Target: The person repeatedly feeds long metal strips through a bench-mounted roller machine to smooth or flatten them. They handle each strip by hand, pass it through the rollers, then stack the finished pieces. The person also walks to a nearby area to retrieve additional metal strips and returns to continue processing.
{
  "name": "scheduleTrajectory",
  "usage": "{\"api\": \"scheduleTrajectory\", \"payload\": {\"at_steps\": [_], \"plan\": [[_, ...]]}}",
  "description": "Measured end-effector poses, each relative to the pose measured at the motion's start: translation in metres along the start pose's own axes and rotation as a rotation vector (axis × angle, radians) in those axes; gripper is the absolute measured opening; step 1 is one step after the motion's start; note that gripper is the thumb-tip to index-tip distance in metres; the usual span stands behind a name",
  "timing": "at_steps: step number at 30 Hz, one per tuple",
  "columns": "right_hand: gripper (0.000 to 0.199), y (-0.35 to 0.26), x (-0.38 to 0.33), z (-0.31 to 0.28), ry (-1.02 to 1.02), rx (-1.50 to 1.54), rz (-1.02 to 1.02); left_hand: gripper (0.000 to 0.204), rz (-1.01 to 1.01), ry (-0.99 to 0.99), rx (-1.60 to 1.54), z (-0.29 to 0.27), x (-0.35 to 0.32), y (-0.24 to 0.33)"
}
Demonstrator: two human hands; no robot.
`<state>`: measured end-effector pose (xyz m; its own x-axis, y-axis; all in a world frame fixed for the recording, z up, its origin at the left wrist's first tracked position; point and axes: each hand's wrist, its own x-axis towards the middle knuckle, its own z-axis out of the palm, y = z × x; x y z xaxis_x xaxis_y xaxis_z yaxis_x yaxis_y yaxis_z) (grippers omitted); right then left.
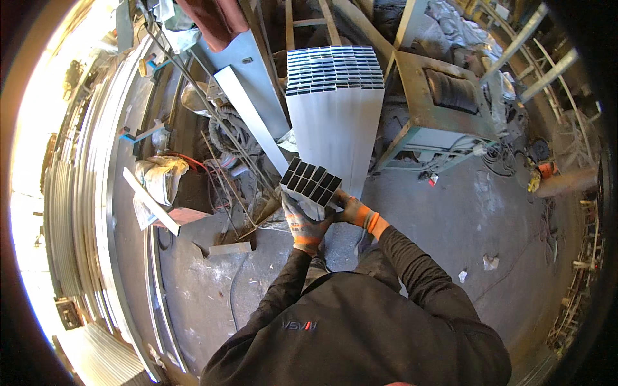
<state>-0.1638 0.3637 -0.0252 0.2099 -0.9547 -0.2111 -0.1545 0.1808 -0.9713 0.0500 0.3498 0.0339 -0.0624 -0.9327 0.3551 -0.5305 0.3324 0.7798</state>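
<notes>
A small bundle of rectangular metal tubes (310, 183) stands in front of my body, its dark open ends facing up. My left hand (305, 226), in a grey glove with an orange cuff, wraps round the near left side of the bundle. On the right side, my right hand (355, 211) in a matching glove grips the bundle near its top. The fingertips of both hands are partly hidden behind the tubes. Just beyond lies a large stack of similar silvery tubes (335, 122), its open ends toward the far side.
A long pale metal profile (251, 119) leans left of the stack. To the right stands a metal frame machine (444, 96) with a dark roll. A box with bags (187, 193) sits at left, near long metal bars (96, 193). Scraps (490, 262) litter the grey floor.
</notes>
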Motion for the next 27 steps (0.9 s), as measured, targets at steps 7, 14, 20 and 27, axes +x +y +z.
{"api": "scheduleTrajectory", "payload": {"at_steps": [7,14,20,27], "plan": [[0.081,0.031,0.132,-0.085,-0.123,-0.022,-0.218,0.164,-0.163,0.158,0.168,0.103,0.073,-0.008],[0.088,0.036,0.206,-0.117,0.002,-0.567,-0.114,0.157,-0.255,0.245,0.404,0.166,0.145,-0.015],[0.098,0.042,0.147,-0.153,0.063,-0.393,-0.048,0.154,-0.348,0.249,0.418,0.196,0.172,0.010],[0.080,-0.042,0.122,-0.182,0.392,-0.519,-0.524,0.166,-0.597,0.080,0.454,0.201,0.164,0.016]]}}
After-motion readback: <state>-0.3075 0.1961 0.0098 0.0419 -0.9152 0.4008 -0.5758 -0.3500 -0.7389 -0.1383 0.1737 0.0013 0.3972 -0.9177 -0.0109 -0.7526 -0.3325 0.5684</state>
